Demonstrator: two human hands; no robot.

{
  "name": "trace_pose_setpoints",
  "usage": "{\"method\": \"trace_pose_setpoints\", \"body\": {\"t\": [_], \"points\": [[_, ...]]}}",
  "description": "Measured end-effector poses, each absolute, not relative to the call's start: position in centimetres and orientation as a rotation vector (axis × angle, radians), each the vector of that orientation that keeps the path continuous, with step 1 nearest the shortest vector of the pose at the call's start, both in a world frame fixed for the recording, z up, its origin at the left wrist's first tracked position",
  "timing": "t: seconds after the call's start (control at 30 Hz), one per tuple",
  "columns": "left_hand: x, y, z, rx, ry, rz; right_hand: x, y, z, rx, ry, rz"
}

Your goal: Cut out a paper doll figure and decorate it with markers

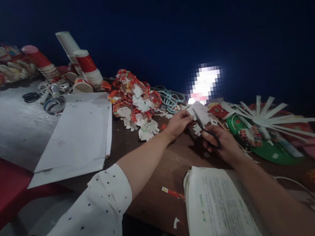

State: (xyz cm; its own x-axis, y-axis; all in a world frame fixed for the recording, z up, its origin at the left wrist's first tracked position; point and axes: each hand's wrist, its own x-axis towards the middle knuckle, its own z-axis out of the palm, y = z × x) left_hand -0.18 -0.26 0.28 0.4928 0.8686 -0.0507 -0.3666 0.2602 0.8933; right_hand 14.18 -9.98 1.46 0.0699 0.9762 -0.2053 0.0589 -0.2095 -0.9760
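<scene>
My right hand (219, 140) is closed round the handles of a pair of black scissors (213, 135), whose blades point up and away from me. Just left of them, my left hand (179, 123) pinches the edge of a white piece of paper or card (201, 113). The scissor blades lie against this white piece; whether they are cutting into it I cannot tell. Behind and left of my left hand is a heap of red and white cut-paper flower shapes (137, 97). An open book (216, 203) lies below my right forearm.
Stacked red and white paper cups (88, 65) stand at the back left, near a white box lid (75, 137). Pale blue cord (171, 98) coils behind my hands. At right, a fan of white paper strips (265, 116) rests over a green round tray (280, 155). A red stool (0, 187) stands left.
</scene>
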Motion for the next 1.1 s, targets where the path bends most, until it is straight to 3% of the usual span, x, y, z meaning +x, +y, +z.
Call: {"method": "trace_pose_setpoints", "body": {"t": [1.1], "points": [[-0.4, -0.5, 0.0, 1.022, 0.54, 0.911, 15.0, -9.8, 0.4, -1.351, -1.074, 1.36]]}}
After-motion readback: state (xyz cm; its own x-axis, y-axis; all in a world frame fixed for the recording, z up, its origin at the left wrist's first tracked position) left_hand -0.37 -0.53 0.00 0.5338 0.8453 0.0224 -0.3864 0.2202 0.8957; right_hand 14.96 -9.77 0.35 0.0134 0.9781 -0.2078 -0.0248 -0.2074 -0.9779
